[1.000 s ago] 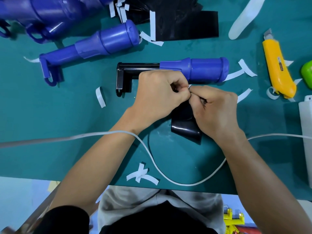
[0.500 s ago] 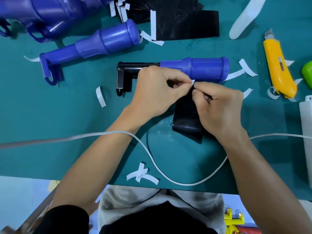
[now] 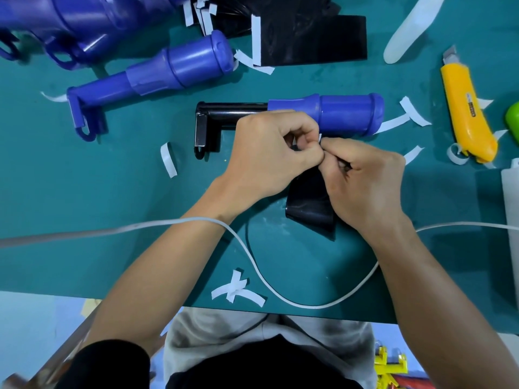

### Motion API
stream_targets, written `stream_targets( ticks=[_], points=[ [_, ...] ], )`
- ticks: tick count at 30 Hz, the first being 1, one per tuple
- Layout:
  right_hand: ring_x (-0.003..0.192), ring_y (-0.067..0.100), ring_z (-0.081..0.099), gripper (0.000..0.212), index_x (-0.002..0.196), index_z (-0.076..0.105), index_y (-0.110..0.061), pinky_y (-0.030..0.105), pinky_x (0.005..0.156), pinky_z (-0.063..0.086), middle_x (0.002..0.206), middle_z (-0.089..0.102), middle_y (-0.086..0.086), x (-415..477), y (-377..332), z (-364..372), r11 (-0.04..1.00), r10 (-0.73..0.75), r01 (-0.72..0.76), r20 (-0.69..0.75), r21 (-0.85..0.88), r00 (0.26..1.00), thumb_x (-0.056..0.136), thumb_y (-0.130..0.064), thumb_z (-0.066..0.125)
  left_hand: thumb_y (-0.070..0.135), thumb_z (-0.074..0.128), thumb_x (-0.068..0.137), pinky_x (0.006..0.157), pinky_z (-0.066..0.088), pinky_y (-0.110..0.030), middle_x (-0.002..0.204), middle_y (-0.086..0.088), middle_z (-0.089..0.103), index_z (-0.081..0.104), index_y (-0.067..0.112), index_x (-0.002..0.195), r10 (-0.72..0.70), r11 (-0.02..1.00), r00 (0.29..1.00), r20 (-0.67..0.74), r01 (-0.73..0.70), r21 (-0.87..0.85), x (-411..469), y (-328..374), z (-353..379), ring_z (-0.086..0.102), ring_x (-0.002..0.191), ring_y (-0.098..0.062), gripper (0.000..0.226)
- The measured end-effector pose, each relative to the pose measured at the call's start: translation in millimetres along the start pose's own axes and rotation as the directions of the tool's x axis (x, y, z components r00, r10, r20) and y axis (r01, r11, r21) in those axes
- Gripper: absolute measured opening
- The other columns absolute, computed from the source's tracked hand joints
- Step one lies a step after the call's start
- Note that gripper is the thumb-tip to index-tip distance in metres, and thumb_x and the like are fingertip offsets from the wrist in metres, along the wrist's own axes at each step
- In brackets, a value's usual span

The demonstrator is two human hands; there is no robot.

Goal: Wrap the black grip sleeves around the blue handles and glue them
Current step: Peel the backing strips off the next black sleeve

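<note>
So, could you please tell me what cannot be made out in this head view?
Upper end of the black grip sleeve: head view, covered by the left-hand grip and right-hand grip pinching it.
Green object: head view, cut off by the right edge.
White container: head view, also cut off by the right edge.
Yellow utility knife label: head view, too small to read.

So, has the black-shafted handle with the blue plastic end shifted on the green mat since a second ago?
No. The handle keeps its place and angle against the yellow plastic utility knife.
</note>
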State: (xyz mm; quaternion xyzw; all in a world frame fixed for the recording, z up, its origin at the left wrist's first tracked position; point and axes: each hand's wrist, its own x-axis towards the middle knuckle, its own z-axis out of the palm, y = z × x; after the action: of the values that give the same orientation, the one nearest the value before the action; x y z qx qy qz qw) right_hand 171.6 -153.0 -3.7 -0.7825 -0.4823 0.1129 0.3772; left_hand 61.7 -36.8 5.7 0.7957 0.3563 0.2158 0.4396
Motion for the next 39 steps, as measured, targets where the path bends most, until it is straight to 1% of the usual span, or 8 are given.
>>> stream_targets(
  ticks=[5,10,17,21,26,29,34,39],
  points=[
    [0.059,0.029,0.036,0.020,0.075,0.070,-0.006,0.039,0.054,0.035,0.058,0.042,0.010,0.5,-0.5,0.6,0.984,0.120,-0.122,0.023,0.133,0.993,0.093,-0.007,0.062,0.012,0.072,0.069,0.059,0.040,-0.017,0.060,0.010,0.061,0.068,0.024,0.066,-0.071,0.995,0.998,0.000,0.070,-0.078,0.9,-0.9,1.0,0.048,0.054,-0.001,0.013],
    [0.061,0.037,0.047,0.017,0.079,0.072,-0.003,0.046,0.057,0.040,0.063,0.056,0.019,2.6,-0.8,-0.2,0.949,0.189,-0.195,0.051,0.247,0.981,0.091,-0.007,0.061,0.012,0.071,0.071,0.059,0.042,-0.018,0.064,0.003,0.065,0.069,0.019,0.068,-0.081,0.989,0.997,-0.001,0.080,-0.121,0.4,-0.2,-0.2,0.049,0.056,-0.003,0.008],
    [0.058,0.030,0.035,0.015,0.073,0.068,-0.001,0.034,0.051,0.029,0.058,0.043,0.013,5.3,0.7,-1.2,0.870,0.279,-0.300,0.113,0.390,0.954,0.087,-0.004,0.063,0.011,0.073,0.073,0.055,0.043,-0.021,0.064,0.004,0.066,0.073,0.016,0.070,-0.052,0.991,0.998,-0.027,0.048,-0.128,-0.1,0.0,-0.1,0.051,0.055,-0.012,0.006],
    [0.058,0.020,0.029,0.022,0.067,0.058,-0.005,0.025,0.053,0.025,0.059,0.034,0.003,6.2,1.1,-3.0,0.895,0.261,-0.271,0.078,0.355,0.962,0.088,-0.004,0.064,0.008,0.076,0.074,0.055,0.046,-0.025,0.067,0.007,0.068,0.076,0.018,0.073,-0.049,0.990,0.998,-0.034,0.044,-0.130,0.9,-1.7,-0.4,0.055,0.057,-0.020,0.010],
    [0.059,0.032,0.042,0.022,0.077,0.071,0.000,0.042,0.055,0.037,0.060,0.051,0.014,3.0,2.0,-2.9,0.957,0.180,-0.177,0.009,0.228,0.984,0.095,-0.009,0.061,0.018,0.082,0.083,0.057,0.046,-0.020,0.068,0.009,0.072,0.077,0.032,0.076,-0.064,0.976,0.998,-0.021,0.058,-0.208,1.4,1.8,-4.0,0.055,0.056,-0.012,0.016],
    [0.060,0.029,0.044,0.022,0.081,0.074,-0.002,0.043,0.057,0.040,0.061,0.053,0.013,-0.2,-0.7,-2.1,0.980,0.141,-0.136,-0.022,0.143,0.990,0.097,-0.008,0.060,0.019,0.084,0.084,0.058,0.046,-0.023,0.068,0.008,0.073,0.077,0.030,0.074,-0.099,0.971,0.995,0.002,0.097,-0.220,2.8,3.6,-5.3,0.055,0.059,-0.007,0.016],
    [0.061,0.020,0.035,0.029,0.068,0.058,-0.009,0.028,0.056,0.031,0.060,0.037,-0.001,-0.2,-3.1,-2.5,0.993,0.086,-0.082,-0.041,0.080,0.995,0.095,-0.002,0.061,0.013,0.082,0.084,0.061,0.056,-0.037,0.071,0.000,0.075,0.079,0.023,0.075,-0.133,0.959,0.990,0.050,0.142,-0.244,3.6,3.0,-6.4,0.066,0.060,-0.029,0.014],
    [0.063,0.018,0.035,0.031,0.068,0.059,-0.016,0.022,0.058,0.028,0.063,0.036,-0.004,-0.7,-5.1,-0.9,0.999,0.025,-0.024,-0.065,0.022,0.998,0.093,0.001,0.063,0.007,0.077,0.078,0.056,0.046,-0.023,0.062,0.006,0.070,0.076,0.025,0.067,-0.181,0.939,0.980,0.081,0.196,-0.282,5.7,1.9,-6.8,0.053,0.056,-0.007,0.021]
  ],
)
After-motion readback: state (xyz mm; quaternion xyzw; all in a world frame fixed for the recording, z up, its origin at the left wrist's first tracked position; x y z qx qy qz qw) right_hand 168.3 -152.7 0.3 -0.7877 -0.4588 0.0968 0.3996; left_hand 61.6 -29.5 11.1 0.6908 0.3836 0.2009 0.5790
